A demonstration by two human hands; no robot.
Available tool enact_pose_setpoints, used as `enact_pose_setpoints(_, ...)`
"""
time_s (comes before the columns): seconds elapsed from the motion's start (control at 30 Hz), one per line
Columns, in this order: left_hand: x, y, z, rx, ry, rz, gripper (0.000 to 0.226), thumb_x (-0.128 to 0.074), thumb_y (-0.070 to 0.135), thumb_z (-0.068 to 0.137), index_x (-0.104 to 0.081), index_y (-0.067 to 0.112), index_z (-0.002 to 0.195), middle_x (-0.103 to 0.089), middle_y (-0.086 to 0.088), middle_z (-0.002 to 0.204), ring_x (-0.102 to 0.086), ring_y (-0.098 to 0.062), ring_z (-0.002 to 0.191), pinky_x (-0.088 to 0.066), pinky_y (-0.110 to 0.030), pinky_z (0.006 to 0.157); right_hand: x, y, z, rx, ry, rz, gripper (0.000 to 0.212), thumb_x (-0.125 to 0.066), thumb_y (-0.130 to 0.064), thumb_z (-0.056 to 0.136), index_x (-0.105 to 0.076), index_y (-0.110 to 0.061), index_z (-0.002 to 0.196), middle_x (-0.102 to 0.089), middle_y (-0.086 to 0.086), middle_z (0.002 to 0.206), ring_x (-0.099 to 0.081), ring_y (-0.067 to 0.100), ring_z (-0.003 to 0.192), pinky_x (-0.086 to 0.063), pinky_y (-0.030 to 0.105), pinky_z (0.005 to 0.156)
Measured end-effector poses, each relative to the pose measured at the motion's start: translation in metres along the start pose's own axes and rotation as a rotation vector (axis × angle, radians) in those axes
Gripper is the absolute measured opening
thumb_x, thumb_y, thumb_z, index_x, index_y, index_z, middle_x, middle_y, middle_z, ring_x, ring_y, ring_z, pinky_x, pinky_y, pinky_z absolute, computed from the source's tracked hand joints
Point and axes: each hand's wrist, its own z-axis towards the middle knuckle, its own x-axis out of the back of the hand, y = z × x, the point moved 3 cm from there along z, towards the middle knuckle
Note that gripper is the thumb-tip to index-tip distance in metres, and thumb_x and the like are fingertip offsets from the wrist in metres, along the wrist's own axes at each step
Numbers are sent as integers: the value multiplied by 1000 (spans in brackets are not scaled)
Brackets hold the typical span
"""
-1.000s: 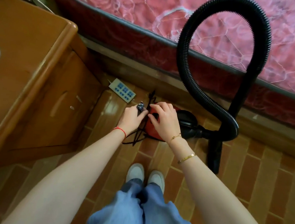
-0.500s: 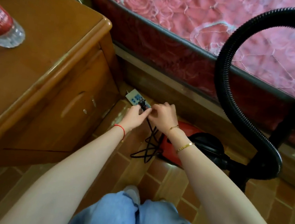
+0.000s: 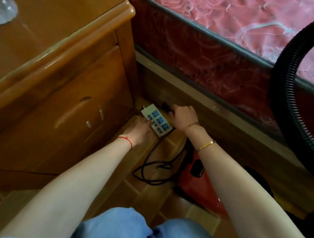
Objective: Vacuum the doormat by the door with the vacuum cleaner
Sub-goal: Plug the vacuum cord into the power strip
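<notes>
The white power strip (image 3: 156,122) with blue sockets lies on the tiled floor (image 3: 146,192), in the corner between the wooden nightstand (image 3: 59,95) and the bed frame (image 3: 218,120). The left hand (image 3: 139,131), with a red string at its wrist, rests on the near-left edge of the strip, its fingers touching and partly covering the nearest sockets; they look fairly flat, though how far they curl cannot be told. The right hand (image 3: 184,115), on the far-right side of the strip, is curled around the black plug (image 3: 165,106), which sits just past the strip's far edge and is not seated in any socket. From that hand the black cord (image 3: 153,168) runs back past the strip's right side and loops on the floor nearer the person. The red vacuum cleaner (image 3: 196,183) stands right of that loop, well apart from the strip and partly hidden by the right forearm. Its black ribbed hose (image 3: 281,95) arcs up farther right, over the red rose-patterned mattress (image 3: 236,31). A clear plastic bottle (image 3: 1,8) stands on the nightstand top, far left of the strip. Blue jeans (image 3: 142,233) show at the bottom edge
</notes>
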Motion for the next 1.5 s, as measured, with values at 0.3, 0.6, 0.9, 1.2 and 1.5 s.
enact_pose_setpoints(0.3, -54, -16, 37, -24, -76, 106, 58, -49, 16, 95, -28, 16, 149, -28, -8, 154, -24, -31, 140, -28, -47, 111, -42, 17, 29, -54, -404, -57, 36, -59, -30, 92, -61, -9, 121, -63, 10, 112, -60, 23, 90, -47, 29, 69)
enact_pose_setpoints(0.6, -76, -20, 56, -64, -154, 159, 61, -44, 33, 99, -20, 16, 153, -13, -3, 160, -15, -28, 144, -25, -46, 111, -79, 18, 43, -98, -416, -64, 38, -56, -35, 94, -61, -13, 124, -63, 8, 118, -61, 24, 103, -47, 27, 74)
enact_pose_setpoints(0.9, -82, -24, 55, -63, -74, 201, 63, -44, 17, 96, -18, 10, 152, -16, -3, 158, -19, -26, 141, -29, -42, 109, -78, 3, 52, -22, -365, -214, 33, -57, -31, 91, -59, -9, 116, -62, 9, 116, -61, 25, 103, -45, 28, 71)
enact_pose_setpoints(1.2, -85, -33, 60, -100, -32, 177, 57, -45, 19, 97, -24, 13, 151, -24, -1, 154, -25, -24, 137, -35, -42, 103, -69, -13, 67, 10, -426, -330, 32, -58, -27, 89, -58, -10, 116, -63, 6, 113, -61, 23, 96, -44, 28, 70)
enact_pose_setpoints(1.5, -82, -35, 63, -114, 5, 162, 51, -42, 14, 97, -32, 15, 148, -28, 1, 152, -25, -21, 137, -34, -40, 103, -72, -21, 73, 46, -410, -377, 43, -54, -33, 92, -54, -8, 126, -58, 9, 128, -58, 27, 115, -46, 33, 83)
